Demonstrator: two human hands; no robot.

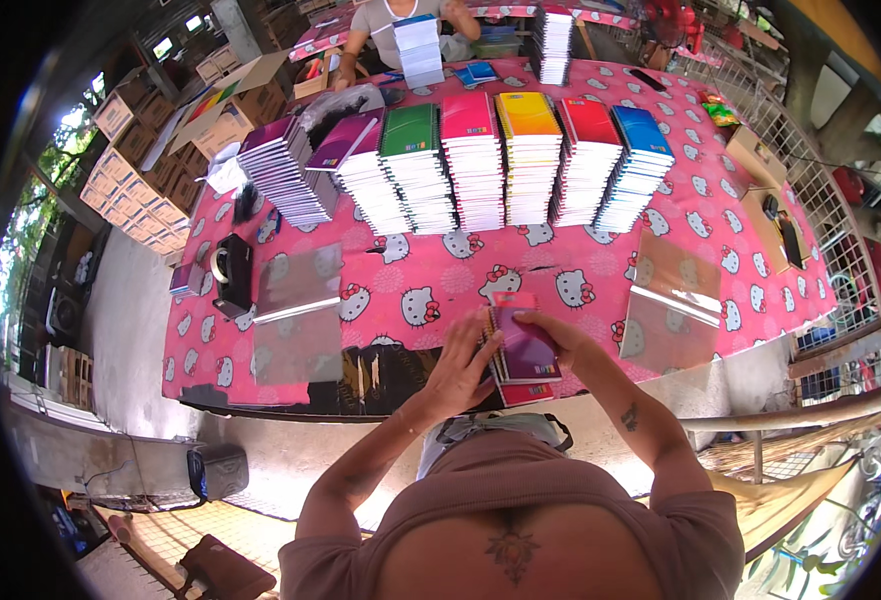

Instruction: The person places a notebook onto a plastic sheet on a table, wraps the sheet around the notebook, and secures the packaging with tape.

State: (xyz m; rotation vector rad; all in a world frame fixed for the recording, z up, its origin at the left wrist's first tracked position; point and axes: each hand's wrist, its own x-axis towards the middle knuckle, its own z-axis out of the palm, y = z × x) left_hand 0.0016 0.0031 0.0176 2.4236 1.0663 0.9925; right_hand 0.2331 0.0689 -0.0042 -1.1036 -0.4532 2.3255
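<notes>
Near the front edge of the table, I hold small spiral notebooks between my two hands: a purple notebook (530, 352) lies on top, and a red notebook (526, 393) sticks out beneath it. My left hand (460, 352) is closed along the spiral side, fingers against the coils. At the opposite side, my right hand (552, 338) grips the upper right edge, its thumb across the purple cover. Beyond them stand tall notebook stacks in a row: purple (286, 172), another purple-topped (345, 145), green (415, 165), pink (471, 160), yellow (528, 160), red (587, 165) and blue (638, 165).
Clear plastic sheets (298, 290) lie left, with more plastic sheets (670, 300) right. A black tape dispenser (232, 275) stands beside a small notebook pile (187, 280). Across the table sits another person (385, 25) near a tall blue-topped stack (418, 50). Cardboard boxes (135, 200) are piled left.
</notes>
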